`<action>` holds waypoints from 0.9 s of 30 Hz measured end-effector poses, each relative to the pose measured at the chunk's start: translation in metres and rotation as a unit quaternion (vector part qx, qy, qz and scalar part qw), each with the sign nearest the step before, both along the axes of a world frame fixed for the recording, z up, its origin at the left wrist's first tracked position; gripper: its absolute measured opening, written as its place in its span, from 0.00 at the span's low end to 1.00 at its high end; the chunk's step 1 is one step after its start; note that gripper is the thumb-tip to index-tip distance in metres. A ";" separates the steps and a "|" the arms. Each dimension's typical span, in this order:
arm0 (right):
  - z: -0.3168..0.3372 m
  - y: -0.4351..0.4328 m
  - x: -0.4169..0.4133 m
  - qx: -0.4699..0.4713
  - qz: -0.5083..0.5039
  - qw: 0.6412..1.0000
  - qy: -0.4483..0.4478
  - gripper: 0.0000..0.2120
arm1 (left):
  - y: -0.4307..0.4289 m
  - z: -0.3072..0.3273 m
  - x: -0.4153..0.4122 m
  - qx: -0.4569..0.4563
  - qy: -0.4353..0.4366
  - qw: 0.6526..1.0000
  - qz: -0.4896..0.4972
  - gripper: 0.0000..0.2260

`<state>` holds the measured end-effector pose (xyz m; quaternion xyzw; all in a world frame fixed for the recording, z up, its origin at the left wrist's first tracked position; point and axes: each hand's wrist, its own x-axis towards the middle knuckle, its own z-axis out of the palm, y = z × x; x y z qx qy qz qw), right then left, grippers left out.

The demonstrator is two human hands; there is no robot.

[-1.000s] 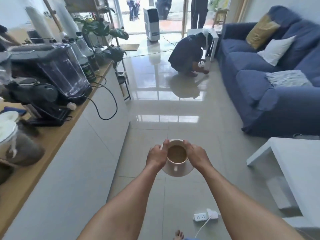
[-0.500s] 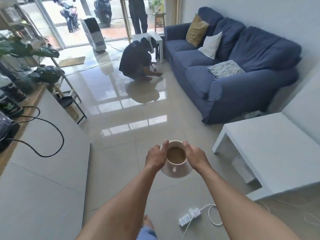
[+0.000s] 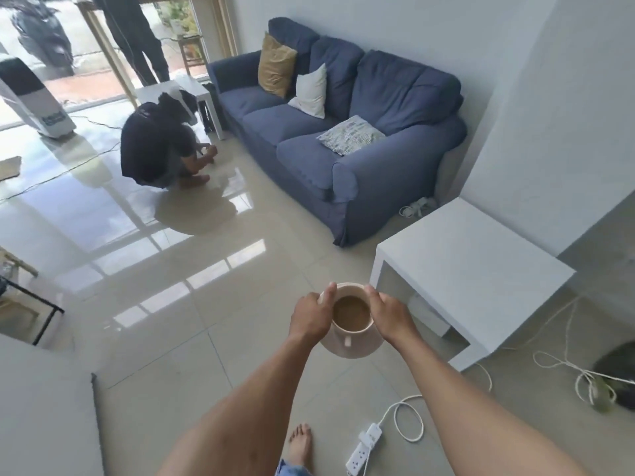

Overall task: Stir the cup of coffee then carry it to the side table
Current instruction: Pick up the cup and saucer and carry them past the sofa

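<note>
Stirring seems done, as no spoon shows, and the left hand (image 3: 311, 317) and right hand (image 3: 390, 317) wrap the cup (image 3: 352, 329) above the floor, near the table (image 3: 481, 269) edge, not yet set down.

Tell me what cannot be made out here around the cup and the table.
Head view only:
- Cup sides: covered by the left hand and right hand; grip below the rim unseen.
- Table far legs: hidden under its top.
- Dark thing on the floor: cut by the right edge.
</note>
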<state>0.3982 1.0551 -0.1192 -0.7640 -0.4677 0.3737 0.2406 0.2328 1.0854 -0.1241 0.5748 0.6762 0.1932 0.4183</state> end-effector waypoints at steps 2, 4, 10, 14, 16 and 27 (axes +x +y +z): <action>0.002 0.009 0.004 -0.004 -0.014 1.000 -0.002 0.34 | 0.016 0.002 0.007 0.002 -0.001 1.000 -0.020 0.35; 0.000 0.020 0.008 0.000 -0.031 0.999 -0.012 0.34 | 0.036 0.001 0.012 0.004 -0.001 0.999 -0.049 0.37; -0.006 0.054 0.012 0.000 -0.101 0.995 -0.021 0.33 | 0.094 -0.009 0.023 -0.005 0.008 0.992 -0.126 0.38; -0.010 0.070 0.009 0.001 -0.134 0.991 -0.029 0.31 | 0.124 -0.014 0.028 -0.011 0.007 0.987 -0.160 0.40; -0.012 0.075 0.009 0.000 -0.152 0.988 -0.031 0.31 | 0.135 -0.015 0.033 -0.006 0.014 0.983 -0.183 0.40; -0.014 0.089 0.022 0.007 -0.215 0.976 -0.028 0.32 | 0.167 -0.017 0.058 0.002 0.024 0.969 -0.247 0.42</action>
